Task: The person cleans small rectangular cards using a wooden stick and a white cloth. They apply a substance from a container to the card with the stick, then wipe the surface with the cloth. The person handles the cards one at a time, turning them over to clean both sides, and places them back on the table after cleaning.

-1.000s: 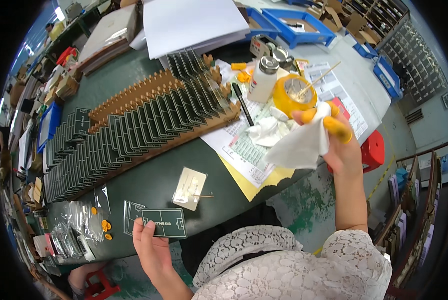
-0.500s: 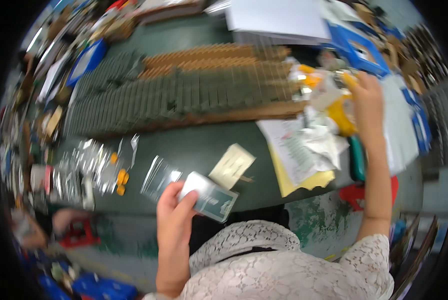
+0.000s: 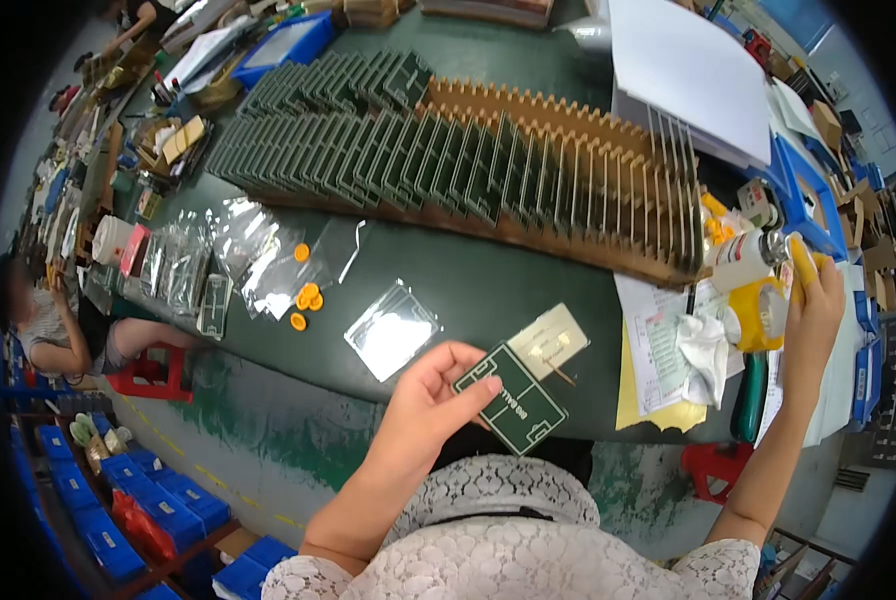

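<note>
My left hand (image 3: 430, 405) pinches a thin green rectangular card (image 3: 528, 412) with white pitch-like line markings, held tilted above the table's near edge. At the right, my right hand (image 3: 820, 295) grips a small yellow piece (image 3: 801, 262), whose exact kind I cannot make out. It is beside the metal top of a white bottle (image 3: 743, 262). Close by stands a yellow container (image 3: 756, 312). Under and beyond the card lies a cream-coloured tag or small pad (image 3: 550, 340). A clear plastic bag (image 3: 393, 330) rests on the table left of the card.
Wooden slotted racks (image 3: 598, 240) hold many similar green cards (image 3: 368, 160) upright. Orange round pieces (image 3: 308, 297) and plastic bags (image 3: 258, 265) lie at left. Papers (image 3: 658, 345), a crumpled white tissue (image 3: 705, 350) and a green object (image 3: 751, 395) are at right. Another person (image 3: 53, 320) sits far left.
The view has shifted, and the card in my left hand has turned, its green face now showing clearly. My right hand stays by the bottle, holding the yellow piece.
</note>
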### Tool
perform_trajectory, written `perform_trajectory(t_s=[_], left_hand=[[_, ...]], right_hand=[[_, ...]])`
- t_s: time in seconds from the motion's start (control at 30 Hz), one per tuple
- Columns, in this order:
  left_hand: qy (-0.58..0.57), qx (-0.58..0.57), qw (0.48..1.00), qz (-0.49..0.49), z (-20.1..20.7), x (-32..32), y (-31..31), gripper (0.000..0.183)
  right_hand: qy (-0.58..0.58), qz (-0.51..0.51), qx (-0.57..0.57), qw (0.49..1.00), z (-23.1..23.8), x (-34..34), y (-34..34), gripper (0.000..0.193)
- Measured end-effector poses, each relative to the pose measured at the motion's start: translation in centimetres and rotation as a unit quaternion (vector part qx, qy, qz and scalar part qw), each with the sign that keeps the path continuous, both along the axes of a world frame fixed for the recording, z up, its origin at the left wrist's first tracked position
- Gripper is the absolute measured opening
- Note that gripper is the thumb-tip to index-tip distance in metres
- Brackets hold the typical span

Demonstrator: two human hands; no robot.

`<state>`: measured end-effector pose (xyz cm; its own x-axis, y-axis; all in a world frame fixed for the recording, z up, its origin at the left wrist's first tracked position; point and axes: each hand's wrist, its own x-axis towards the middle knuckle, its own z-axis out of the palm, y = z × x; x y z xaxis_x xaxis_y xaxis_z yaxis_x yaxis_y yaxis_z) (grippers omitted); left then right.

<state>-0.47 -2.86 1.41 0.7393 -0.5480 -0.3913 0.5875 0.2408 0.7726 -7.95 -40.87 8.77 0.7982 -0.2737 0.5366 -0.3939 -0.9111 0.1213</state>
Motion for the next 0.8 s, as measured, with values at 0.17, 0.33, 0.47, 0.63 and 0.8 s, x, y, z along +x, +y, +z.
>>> perform_trajectory(t_s=[0.17,0.33,0.47,0.63,0.8], left_hand=[[0.005,-0.004,1.000,-0.002,-0.3,-0.4,-0.2,0.016],[-0.014,0.002,1.000,-0.018,0.2,-1.2,-0.1,0.017],[-0.027,-0.002,0.999,-0.033,0.8,-2.2,-0.1,0.015],[-0.039,0.000,0.998,-0.039,1.4,-3.9,0.4,0.014],[-0.046,-0.012,0.998,-0.035,2.1,-5.5,1.0,0.014]], right_hand=[[-0.051,0.074,0.061,0.994,1.5,-1.6,3.7,0.044],[-0.064,0.107,0.139,0.982,1.6,-2.7,6.8,0.049],[-0.087,0.123,0.174,0.973,1.5,-4.2,7.4,0.045],[-0.119,0.163,0.177,0.963,1.9,-5.6,8.2,0.040],[-0.132,0.180,0.185,0.957,2.6,-7.2,9.1,0.039]])
